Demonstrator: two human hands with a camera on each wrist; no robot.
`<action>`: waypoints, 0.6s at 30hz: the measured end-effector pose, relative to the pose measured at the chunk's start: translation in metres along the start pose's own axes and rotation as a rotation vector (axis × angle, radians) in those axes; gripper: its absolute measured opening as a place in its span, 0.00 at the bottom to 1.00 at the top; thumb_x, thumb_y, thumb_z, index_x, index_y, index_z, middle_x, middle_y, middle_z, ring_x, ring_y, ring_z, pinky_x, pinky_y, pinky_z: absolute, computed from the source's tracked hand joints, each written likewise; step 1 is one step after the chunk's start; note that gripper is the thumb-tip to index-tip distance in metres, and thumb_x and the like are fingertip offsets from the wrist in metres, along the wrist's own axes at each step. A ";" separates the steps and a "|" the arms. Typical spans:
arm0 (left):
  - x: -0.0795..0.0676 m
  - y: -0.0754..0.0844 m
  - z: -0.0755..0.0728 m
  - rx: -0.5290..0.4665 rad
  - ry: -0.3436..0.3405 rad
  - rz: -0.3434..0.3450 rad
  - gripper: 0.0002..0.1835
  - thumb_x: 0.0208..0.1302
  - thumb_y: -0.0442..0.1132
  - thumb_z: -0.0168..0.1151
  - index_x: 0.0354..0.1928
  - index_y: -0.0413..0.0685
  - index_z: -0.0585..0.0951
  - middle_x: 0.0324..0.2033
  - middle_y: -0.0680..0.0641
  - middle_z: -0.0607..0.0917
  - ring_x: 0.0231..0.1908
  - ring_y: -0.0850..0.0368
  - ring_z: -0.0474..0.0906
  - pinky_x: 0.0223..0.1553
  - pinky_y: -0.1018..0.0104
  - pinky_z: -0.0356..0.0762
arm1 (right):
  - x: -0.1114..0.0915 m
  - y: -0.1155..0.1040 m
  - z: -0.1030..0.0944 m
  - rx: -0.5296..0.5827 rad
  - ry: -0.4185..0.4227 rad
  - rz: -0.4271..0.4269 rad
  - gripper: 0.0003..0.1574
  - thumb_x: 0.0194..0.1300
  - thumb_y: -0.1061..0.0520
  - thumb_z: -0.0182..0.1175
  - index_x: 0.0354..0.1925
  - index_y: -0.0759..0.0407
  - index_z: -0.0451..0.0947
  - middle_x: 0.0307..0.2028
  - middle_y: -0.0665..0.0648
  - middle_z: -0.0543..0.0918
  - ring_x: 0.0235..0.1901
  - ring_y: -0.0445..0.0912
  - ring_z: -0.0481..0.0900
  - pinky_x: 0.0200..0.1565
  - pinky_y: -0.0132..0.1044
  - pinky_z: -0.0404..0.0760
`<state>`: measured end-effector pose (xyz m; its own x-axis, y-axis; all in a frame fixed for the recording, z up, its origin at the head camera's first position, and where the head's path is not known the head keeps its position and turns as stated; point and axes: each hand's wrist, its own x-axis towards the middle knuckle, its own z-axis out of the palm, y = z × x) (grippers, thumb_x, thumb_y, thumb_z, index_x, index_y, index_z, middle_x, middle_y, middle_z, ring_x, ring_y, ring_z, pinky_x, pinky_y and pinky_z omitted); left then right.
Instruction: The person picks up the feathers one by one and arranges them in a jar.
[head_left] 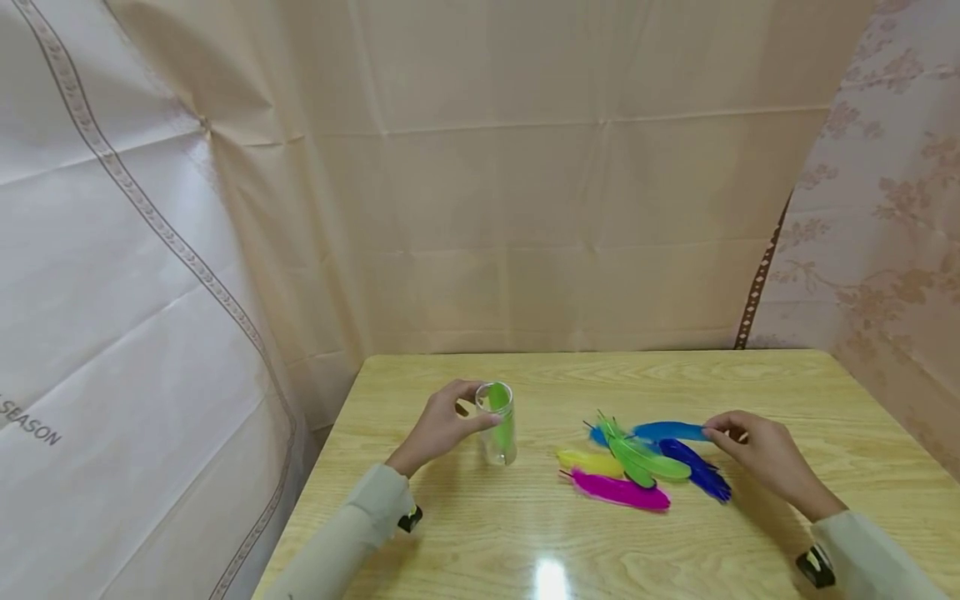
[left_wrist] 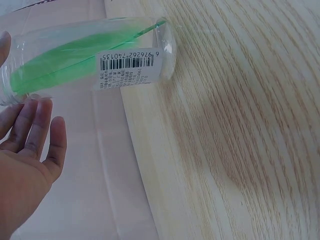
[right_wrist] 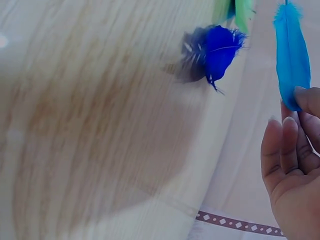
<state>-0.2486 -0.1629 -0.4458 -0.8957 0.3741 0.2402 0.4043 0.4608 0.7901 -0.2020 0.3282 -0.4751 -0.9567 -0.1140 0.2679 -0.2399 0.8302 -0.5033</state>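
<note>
In the head view my left hand grips the rim of a clear glass-like cup standing upright on the table. Inside the cup leans a green feather, and the left wrist view shows a barcode label on its side. My right hand pinches the tip of a light blue feather between thumb and fingers. That feather reaches over a loose pile, which holds green feathers, a dark blue feather, a yellow feather and a magenta feather.
The wooden table carries the cup left of the feather pile. A beige cloth hangs behind the table's far edge, with patterned cloths at both sides. Dark devices sit at both wrists, by the sleeves.
</note>
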 end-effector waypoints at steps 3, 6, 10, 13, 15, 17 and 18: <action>0.000 0.001 0.000 0.006 0.002 0.002 0.30 0.62 0.58 0.74 0.63 0.55 0.80 0.55 0.43 0.82 0.51 0.57 0.77 0.50 0.55 0.78 | 0.001 -0.003 -0.001 0.002 0.001 0.002 0.11 0.73 0.50 0.65 0.42 0.56 0.87 0.36 0.50 0.88 0.35 0.45 0.80 0.34 0.36 0.79; 0.000 0.002 0.001 0.004 0.002 0.002 0.30 0.62 0.57 0.74 0.63 0.55 0.80 0.55 0.43 0.82 0.51 0.56 0.77 0.50 0.54 0.78 | 0.002 -0.005 -0.001 0.009 0.008 -0.001 0.11 0.73 0.50 0.65 0.42 0.56 0.87 0.36 0.50 0.87 0.34 0.44 0.80 0.35 0.35 0.79; 0.000 0.001 0.001 -0.002 0.005 -0.001 0.30 0.61 0.56 0.75 0.63 0.56 0.80 0.55 0.43 0.82 0.50 0.57 0.77 0.50 0.53 0.77 | 0.003 -0.007 -0.002 0.010 0.017 -0.013 0.11 0.73 0.50 0.65 0.43 0.56 0.87 0.36 0.49 0.87 0.34 0.43 0.80 0.34 0.34 0.80; 0.000 0.001 0.001 -0.003 0.010 0.002 0.29 0.61 0.56 0.75 0.62 0.56 0.81 0.54 0.43 0.83 0.50 0.57 0.77 0.50 0.53 0.77 | 0.005 -0.009 -0.002 0.012 0.023 -0.020 0.11 0.73 0.49 0.65 0.43 0.55 0.87 0.36 0.49 0.87 0.33 0.42 0.79 0.33 0.34 0.79; 0.001 0.001 0.001 0.002 0.014 0.003 0.29 0.61 0.56 0.75 0.63 0.56 0.81 0.54 0.44 0.83 0.50 0.57 0.77 0.50 0.53 0.77 | 0.006 -0.010 -0.002 0.014 0.029 -0.027 0.10 0.73 0.50 0.66 0.42 0.55 0.87 0.35 0.49 0.87 0.33 0.41 0.79 0.33 0.34 0.79; 0.000 0.001 0.001 0.005 0.015 0.001 0.29 0.61 0.56 0.75 0.63 0.56 0.81 0.54 0.46 0.83 0.50 0.57 0.77 0.50 0.53 0.78 | 0.008 -0.010 -0.002 0.015 0.040 -0.040 0.09 0.73 0.50 0.66 0.41 0.54 0.87 0.35 0.48 0.87 0.32 0.39 0.78 0.33 0.33 0.79; 0.001 0.001 0.001 0.007 0.017 0.001 0.29 0.61 0.55 0.75 0.63 0.56 0.81 0.53 0.46 0.83 0.50 0.58 0.77 0.50 0.54 0.78 | 0.008 -0.010 -0.002 0.015 0.046 -0.046 0.08 0.73 0.51 0.66 0.41 0.54 0.87 0.34 0.48 0.87 0.32 0.39 0.78 0.32 0.33 0.79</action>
<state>-0.2483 -0.1613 -0.4454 -0.8984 0.3611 0.2501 0.4062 0.4664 0.7858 -0.2069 0.3195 -0.4664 -0.9362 -0.1260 0.3282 -0.2859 0.8161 -0.5022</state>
